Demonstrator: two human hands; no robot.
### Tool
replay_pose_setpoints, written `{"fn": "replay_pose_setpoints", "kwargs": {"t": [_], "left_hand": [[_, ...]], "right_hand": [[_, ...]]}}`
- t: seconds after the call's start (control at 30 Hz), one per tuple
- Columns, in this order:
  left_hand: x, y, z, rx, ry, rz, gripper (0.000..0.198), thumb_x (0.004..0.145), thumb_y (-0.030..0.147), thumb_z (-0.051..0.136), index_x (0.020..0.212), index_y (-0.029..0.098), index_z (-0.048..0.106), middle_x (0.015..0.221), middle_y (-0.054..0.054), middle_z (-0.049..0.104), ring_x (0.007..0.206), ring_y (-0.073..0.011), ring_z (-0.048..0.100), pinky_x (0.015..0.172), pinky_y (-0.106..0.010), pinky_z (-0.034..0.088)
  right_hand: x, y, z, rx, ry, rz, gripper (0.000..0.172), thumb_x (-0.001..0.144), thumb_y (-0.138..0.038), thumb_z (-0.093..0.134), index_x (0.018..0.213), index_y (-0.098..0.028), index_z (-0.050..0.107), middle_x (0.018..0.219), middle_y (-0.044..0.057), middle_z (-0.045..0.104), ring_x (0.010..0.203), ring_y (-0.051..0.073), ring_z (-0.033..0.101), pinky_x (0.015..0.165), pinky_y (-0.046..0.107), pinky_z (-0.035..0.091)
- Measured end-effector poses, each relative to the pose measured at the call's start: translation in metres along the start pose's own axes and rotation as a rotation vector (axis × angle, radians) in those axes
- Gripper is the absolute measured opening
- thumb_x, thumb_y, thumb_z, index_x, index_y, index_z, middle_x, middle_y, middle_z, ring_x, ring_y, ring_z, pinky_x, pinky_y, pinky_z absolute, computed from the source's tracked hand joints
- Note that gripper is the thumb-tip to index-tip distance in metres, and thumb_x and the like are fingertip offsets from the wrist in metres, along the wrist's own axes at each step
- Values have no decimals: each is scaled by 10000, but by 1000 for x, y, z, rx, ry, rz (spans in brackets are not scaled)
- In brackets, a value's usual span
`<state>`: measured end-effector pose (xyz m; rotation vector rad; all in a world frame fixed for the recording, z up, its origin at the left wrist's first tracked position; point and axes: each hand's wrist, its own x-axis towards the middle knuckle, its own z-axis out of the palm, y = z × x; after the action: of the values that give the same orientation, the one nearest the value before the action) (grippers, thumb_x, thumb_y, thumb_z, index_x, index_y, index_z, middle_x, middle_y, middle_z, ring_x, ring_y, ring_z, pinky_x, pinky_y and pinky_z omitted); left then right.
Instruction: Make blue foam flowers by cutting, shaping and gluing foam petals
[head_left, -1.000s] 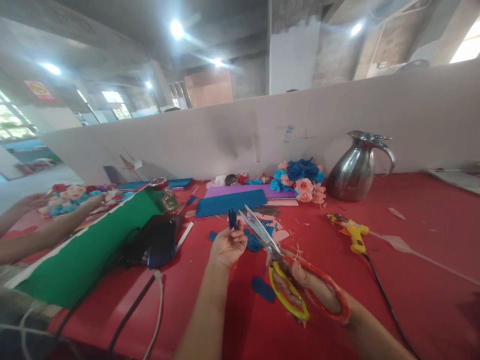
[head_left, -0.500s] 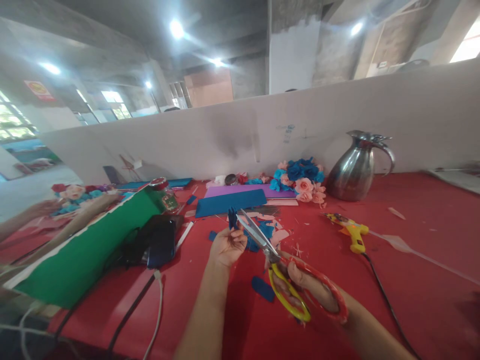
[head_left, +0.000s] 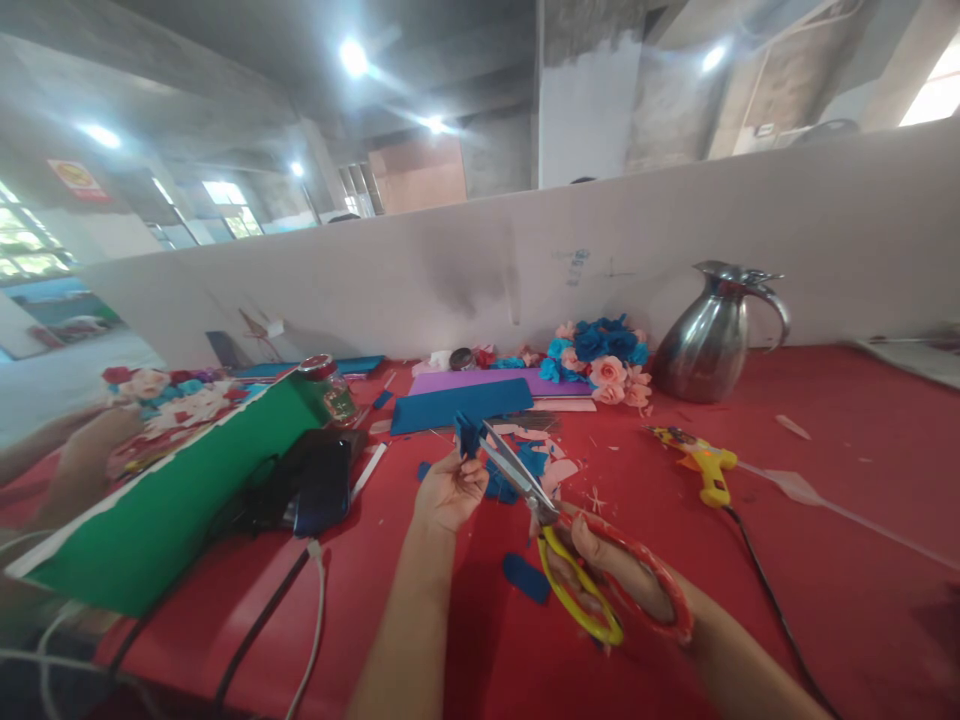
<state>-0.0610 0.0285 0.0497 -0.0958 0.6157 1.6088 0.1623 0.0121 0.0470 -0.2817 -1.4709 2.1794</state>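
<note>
Between the fingers of my left hand (head_left: 452, 490) is a small piece of blue paper (head_left: 469, 436), folded or curled and held upright. My right hand (head_left: 611, 560) is wrapped through the handles of a pair of scissors (head_left: 517, 470), one handle yellow and the other red. Their blades point up and left, slightly parted, with the tips beside the blue paper. Below the blades lie blue and pink paper scraps (head_left: 559, 470). A rounded blue paper strip (head_left: 526, 578) rests on the table near the yellow handle.
Blue sheets (head_left: 461, 405) lie behind my hands, near a bunch of paper flowers (head_left: 607, 360) and a steel jug (head_left: 709, 335). A yellow glue gun (head_left: 709, 468) with its cord sits right. Left stand a green board (head_left: 165, 510), a phone (head_left: 324, 490) and a jar (head_left: 330, 390); beyond, another person's hands.
The blue paper in my left hand has turned and shows a wider face. My hands and the scissors have shifted only slightly. Beyond the green board, the other person's arm has drawn back left.
</note>
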Motion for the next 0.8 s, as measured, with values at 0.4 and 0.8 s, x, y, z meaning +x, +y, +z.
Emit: {"fn": "replay_pose_setpoints", "kwargs": {"t": [0.4, 0.8], "left_hand": [[4, -4, -5, 367, -136, 225, 152, 711, 62, 666, 590, 130, 604, 529, 15, 560, 442, -60, 474, 467, -189, 391], [-3, -3, -3, 329, -160, 190, 131, 676, 33, 685, 599, 126, 635, 583, -11, 647, 507, -90, 563, 560, -217, 478]], "right_hand": [[5, 11, -14, 176, 37, 101, 575, 795, -697, 492, 1039, -179, 547, 666, -23, 484, 440, 68, 407, 387, 189, 365], [6, -8, -16, 178, 127, 22, 731, 754, -795, 390, 1091, -167, 551, 630, -8, 461, 501, 104, 379, 401, 195, 343]]}}
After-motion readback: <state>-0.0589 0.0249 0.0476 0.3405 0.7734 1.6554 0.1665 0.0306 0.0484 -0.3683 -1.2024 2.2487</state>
